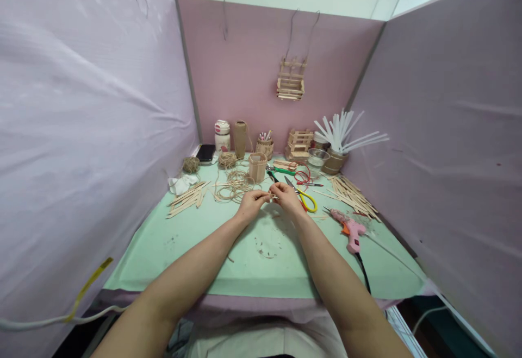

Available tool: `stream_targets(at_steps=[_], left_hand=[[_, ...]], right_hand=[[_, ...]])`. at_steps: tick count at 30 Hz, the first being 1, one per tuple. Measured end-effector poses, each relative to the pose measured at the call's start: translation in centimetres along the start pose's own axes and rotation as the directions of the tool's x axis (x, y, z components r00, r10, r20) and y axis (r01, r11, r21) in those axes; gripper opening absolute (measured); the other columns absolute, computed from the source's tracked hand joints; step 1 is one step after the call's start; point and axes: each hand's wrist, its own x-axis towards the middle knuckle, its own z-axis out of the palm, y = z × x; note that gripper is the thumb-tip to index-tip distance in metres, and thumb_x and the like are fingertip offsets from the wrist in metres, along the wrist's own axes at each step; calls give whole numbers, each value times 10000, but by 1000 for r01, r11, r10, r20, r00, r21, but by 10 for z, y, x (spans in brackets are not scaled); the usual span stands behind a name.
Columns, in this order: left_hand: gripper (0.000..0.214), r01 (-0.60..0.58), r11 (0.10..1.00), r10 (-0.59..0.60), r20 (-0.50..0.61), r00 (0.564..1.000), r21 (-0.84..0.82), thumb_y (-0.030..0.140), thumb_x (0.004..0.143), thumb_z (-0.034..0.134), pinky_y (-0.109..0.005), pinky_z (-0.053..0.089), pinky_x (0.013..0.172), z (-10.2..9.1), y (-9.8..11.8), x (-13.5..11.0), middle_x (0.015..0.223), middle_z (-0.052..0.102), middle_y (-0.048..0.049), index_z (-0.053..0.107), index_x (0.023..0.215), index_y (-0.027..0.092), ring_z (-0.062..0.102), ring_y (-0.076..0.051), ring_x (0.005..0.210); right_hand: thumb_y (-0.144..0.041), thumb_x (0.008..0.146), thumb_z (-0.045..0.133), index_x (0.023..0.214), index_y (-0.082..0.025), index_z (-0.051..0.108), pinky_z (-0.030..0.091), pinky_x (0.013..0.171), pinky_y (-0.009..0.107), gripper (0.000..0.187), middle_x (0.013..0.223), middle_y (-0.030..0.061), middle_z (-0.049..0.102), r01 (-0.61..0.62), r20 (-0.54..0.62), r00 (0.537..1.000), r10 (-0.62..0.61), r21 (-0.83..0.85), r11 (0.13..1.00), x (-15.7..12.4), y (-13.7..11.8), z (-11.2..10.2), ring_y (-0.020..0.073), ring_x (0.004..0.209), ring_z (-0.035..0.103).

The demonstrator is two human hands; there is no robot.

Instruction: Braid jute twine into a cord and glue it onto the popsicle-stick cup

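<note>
My left hand (252, 202) and my right hand (286, 196) meet over the middle of the green mat (244, 260), fingers pinched together on a small thin stick piece (272, 195) held between them. Just behind the hands lies a loose tangle of twine (234, 184) and a small stick-built cup (257, 167). Yellow-handled scissors (305, 198) lie right beside my right hand.
A pink glue gun (349, 230) with a black cord lies at right. Craft-stick piles (187, 198) sit left and right (353, 192). Green pliers (281, 170), jars, a twine ball (191, 164), a phone (205, 152) and white glue sticks (342, 130) line the back. Fabric walls enclose three sides.
</note>
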Motion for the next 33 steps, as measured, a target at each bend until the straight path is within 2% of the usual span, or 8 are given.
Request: stream_targets(at_steps=[12,17,20,22,23,26,29,33], left_hand=[[183,-44,998,40,70,997,53,300,718,602,-266,441,696,3,1,-2,723,693,-40,725,729,165,592,-160,700],[193,-41,999,38,77,996,32,305,730,593,-264,433,702,6,1,-4,748,689,-42,721,764,164,583,-156,711],[214,-17,999,17,-3,1000,36,326,740,579,-258,428,663,4,-2,-2,694,667,-32,710,761,158,563,-148,669],[229,-4,999,6,-67,998,35,343,741,574,-257,428,640,2,-5,0,680,656,-29,704,776,157,554,-144,642],[236,2,999,2,-89,996,37,348,742,572,-259,429,634,1,-7,1,683,655,-30,702,788,157,552,-142,633],[230,6,998,3,-138,990,59,332,745,563,-268,438,654,-3,-12,5,699,660,-37,700,798,156,564,-146,646],[214,-7,995,23,-162,987,97,306,750,552,-278,444,697,-5,-15,7,710,667,-42,701,790,158,586,-158,697],[210,-10,986,36,-151,988,166,285,763,525,-284,445,714,-5,-13,6,714,673,-36,696,768,164,593,-164,712]], right_hand=[[-453,645,606,647,-183,517,360,454,232,284,548,-18,526,39,-254,966,-44,-23,999,4,5,2,97,471,442],[-472,684,568,675,-183,523,373,464,237,293,617,11,586,-10,-206,979,-9,-90,996,6,8,-4,116,510,492],[-462,749,498,745,-183,533,398,506,257,281,666,34,622,-17,-215,976,-42,-264,964,7,8,-8,139,545,533],[-396,768,486,806,-183,541,425,571,283,224,702,41,627,70,-218,959,-183,-441,895,7,7,-10,158,599,554],[-346,766,491,840,-182,547,435,608,295,189,743,47,626,147,-185,942,-280,-521,841,6,5,-10,165,637,560],[-196,751,479,938,-191,562,453,699,313,204,933,72,589,429,64,859,-508,-631,646,-1,-2,-7,171,759,559],[-134,766,470,950,-213,579,452,779,320,228,1019,78,528,600,275,768,-578,-626,499,-8,-9,-2,181,885,538],[-179,819,490,875,-222,605,430,835,345,135,967,73,515,650,334,712,-617,-647,400,-10,-12,1,199,939,506]])
